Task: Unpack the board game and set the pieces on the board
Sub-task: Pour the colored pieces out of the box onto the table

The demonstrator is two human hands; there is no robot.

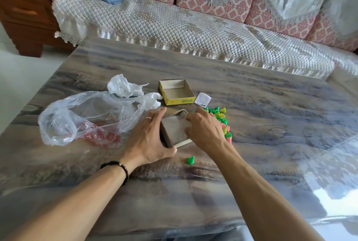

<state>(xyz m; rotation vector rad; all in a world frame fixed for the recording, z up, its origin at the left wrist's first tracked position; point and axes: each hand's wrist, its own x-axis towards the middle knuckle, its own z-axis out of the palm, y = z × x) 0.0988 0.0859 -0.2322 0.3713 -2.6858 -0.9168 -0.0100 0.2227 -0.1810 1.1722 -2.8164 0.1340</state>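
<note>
1. A single head-worn camera looks forward and down over the table (251, 105), from the person's own seat.
2. It sits close: both forearms enter from the bottom edge, and the hands meet near the centre.
3. The wide lens bends the sofa (174, 25) along the top.
4. No second view exists to share anything.

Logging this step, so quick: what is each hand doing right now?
Left hand: closed around the side of the upturned box, holding it.
Right hand: fingers on the same box; whether it grips cannot be told.
</note>
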